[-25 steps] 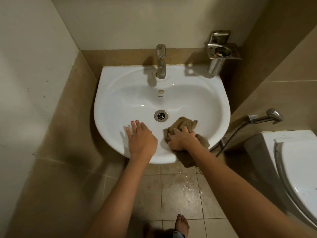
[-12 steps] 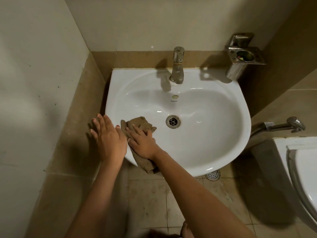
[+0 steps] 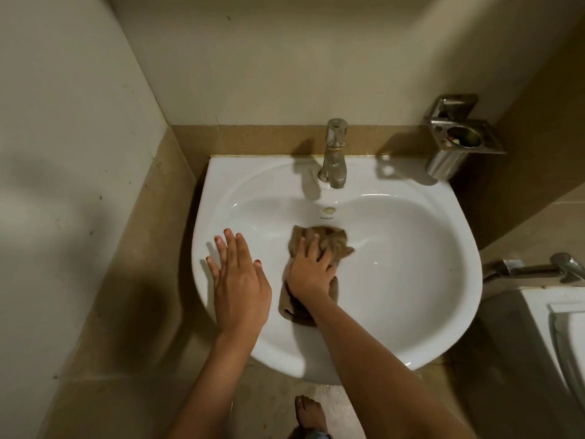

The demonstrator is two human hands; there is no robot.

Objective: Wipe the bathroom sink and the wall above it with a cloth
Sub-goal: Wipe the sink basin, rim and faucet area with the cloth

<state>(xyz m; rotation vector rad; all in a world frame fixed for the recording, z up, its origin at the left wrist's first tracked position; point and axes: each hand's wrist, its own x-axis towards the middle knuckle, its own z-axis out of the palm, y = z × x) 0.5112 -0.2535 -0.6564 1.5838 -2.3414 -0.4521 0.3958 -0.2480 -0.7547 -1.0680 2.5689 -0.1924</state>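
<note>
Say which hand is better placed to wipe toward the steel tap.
Right: the right hand presses the brown cloth in the white ceramic sink below the steel tap; the left hand is empty, over the rim.

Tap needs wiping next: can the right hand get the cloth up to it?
Probably yes: the right hand presses the cloth mid-basin, and only bare sink lies between it and the tap.

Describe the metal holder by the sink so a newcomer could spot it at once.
From the white sink, follow its back edge right, past the tap. Above the right rear corner is the holder: a square steel frame with a round cup through it, boxy where the tap is a slim column.
</note>
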